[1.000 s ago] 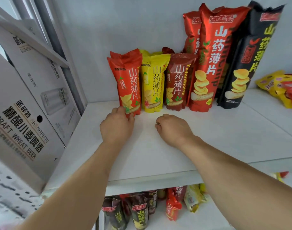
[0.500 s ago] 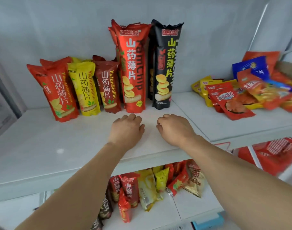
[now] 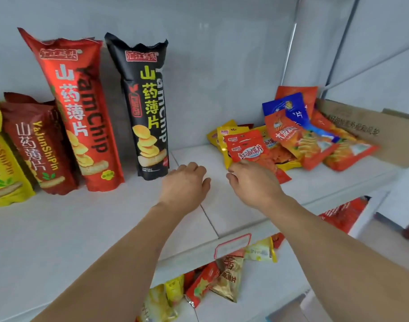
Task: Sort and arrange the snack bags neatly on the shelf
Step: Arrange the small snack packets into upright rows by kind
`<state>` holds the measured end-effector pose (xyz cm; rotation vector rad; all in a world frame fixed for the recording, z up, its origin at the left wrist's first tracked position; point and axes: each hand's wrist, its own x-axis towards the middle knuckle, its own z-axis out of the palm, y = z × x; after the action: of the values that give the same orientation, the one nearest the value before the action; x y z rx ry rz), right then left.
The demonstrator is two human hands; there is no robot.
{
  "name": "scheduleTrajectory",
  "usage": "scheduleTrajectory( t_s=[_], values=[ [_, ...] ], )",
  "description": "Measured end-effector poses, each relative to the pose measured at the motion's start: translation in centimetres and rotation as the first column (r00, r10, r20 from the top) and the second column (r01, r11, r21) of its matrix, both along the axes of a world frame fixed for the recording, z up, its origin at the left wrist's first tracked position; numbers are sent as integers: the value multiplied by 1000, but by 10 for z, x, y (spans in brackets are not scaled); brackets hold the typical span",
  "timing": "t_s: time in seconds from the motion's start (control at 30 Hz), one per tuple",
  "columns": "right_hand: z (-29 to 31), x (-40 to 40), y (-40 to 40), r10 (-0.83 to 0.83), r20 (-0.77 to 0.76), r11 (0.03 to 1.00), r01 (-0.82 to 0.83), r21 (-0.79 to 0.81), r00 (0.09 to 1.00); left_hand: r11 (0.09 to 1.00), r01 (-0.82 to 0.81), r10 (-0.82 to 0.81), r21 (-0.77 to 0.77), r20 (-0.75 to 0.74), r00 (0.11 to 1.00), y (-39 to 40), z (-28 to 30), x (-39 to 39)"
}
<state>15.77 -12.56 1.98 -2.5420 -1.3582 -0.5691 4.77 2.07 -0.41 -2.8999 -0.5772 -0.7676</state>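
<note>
On the white shelf (image 3: pixel 82 228), yam-chip bags stand upright against the back wall: a yellow one (image 3: pixel 1 159), a dark red one (image 3: pixel 36 145), a tall red one (image 3: pixel 78 117) and a tall black one (image 3: pixel 147 112). To the right lies a loose pile: a small red bag (image 3: pixel 247 147) in front, yellow bags (image 3: pixel 222 133), an orange bag (image 3: pixel 296 140) and a blue bag (image 3: pixel 289 108). My left hand (image 3: pixel 185 182) hovers over the shelf in front of the black bag, fingers relaxed, holding nothing. My right hand (image 3: pixel 252 182), fingers loosely curled, covers the small red bag's lower edge.
A flat cardboard box (image 3: pixel 361 131) leans at the far right behind the pile. A red-framed price tag (image 3: pixel 232 246) hangs on the shelf's front edge. Several mixed snack bags (image 3: pixel 222 275) lie on the lower shelf. More red packs (image 3: pixel 343 214) sit lower right.
The view and both hands have moved right along the shelf, from the short upright bags to the loose pile. My right hand now reaches the small red bag.
</note>
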Motion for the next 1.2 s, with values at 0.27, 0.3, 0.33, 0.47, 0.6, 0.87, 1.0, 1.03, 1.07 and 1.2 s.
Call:
scheduleTrajectory(
  t_s=[0.27, 0.3, 0.33, 0.47, 0.6, 0.87, 1.0, 1.03, 1.07, 1.2],
  values=[
    [2, 90, -14, -143, -91, 982, 153, 109, 985, 963, -2, 23, -268, 77, 997, -11, 16, 103],
    [2, 99, -15, -156, -112, 979, 169, 119, 981, 951, -9, 35, -308, 81, 996, -13, 16, 113],
    [1, 107, -16, -163, -129, 975, 180, 129, 978, 939, -18, 49, -344, 81, 995, -14, 16, 122],
    [-8, 141, -13, -167, -190, 968, 197, 154, 968, 863, -81, 126, -499, 58, 990, -15, 16, 151],
    [-17, 168, -11, -147, -273, 962, 202, 183, 951, 748, -173, 255, -641, 37, 966, -14, 15, 173],
    [-28, 197, -2, -70, -275, 953, 146, 264, 959, 506, -187, 432, -842, 60, 900, -28, 7, 204],
    [-27, 206, 2, 14, -340, 948, 96, 304, 940, 424, -63, 491, -903, 172, 854, -32, 9, 204],
    [-27, 207, 3, 43, -360, 944, 80, 321, 932, 406, -29, 502, -913, 196, 843, -33, 9, 203],
    [-28, 208, 5, 79, -384, 938, 62, 342, 920, 395, -1, 511, -919, 219, 831, -34, 9, 203],
    [-29, 210, 17, 258, -513, 880, 20, 475, 818, 350, 100, 555, -931, 292, 779, -35, 7, 200]
  ],
)
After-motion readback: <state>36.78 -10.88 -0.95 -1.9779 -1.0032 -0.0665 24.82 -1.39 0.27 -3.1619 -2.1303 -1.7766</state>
